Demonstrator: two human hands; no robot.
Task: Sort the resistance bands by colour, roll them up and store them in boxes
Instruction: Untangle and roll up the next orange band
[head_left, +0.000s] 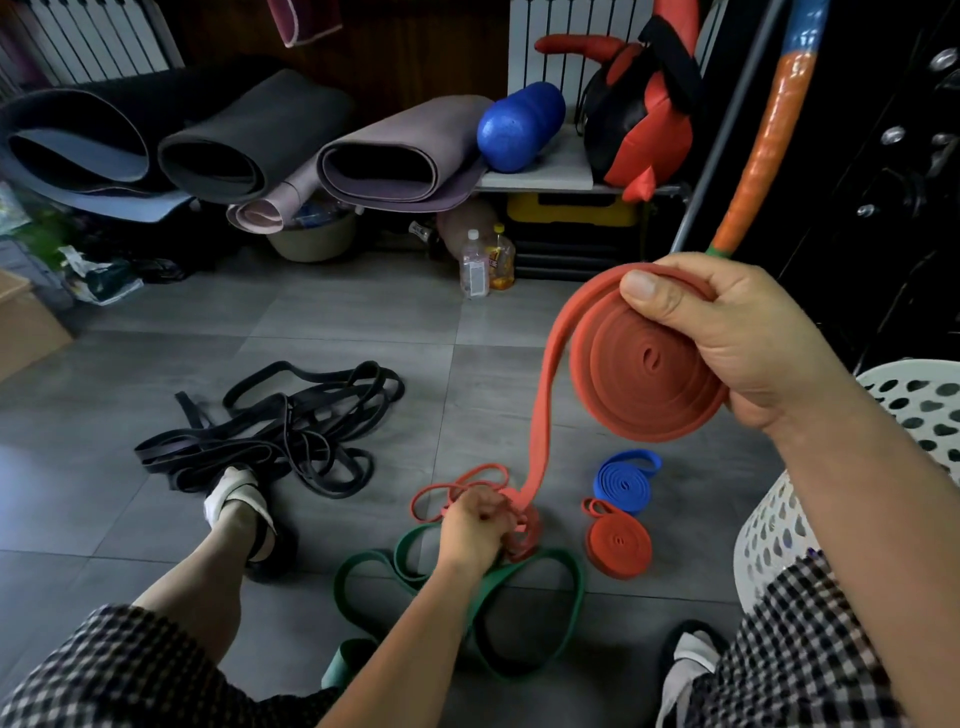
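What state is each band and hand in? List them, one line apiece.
Large red band, mostly rolled, tail hanging to the floor.
Right hand, grips the roll.
Left hand, grips the tail near the floor.
Small red band, rolled, on the floor.
Blue band, rolled, on the floor.
Green band, unrolled, loose on the floor.
Black bands, unrolled, tangled on the floor.

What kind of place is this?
Probably a fitness storage corner, home or small studio: rolled exercise mats and a blue foam roller on a shelf, and black resistance bands heaped on the grey tiled floor. The right hand grips a part-rolled red band.
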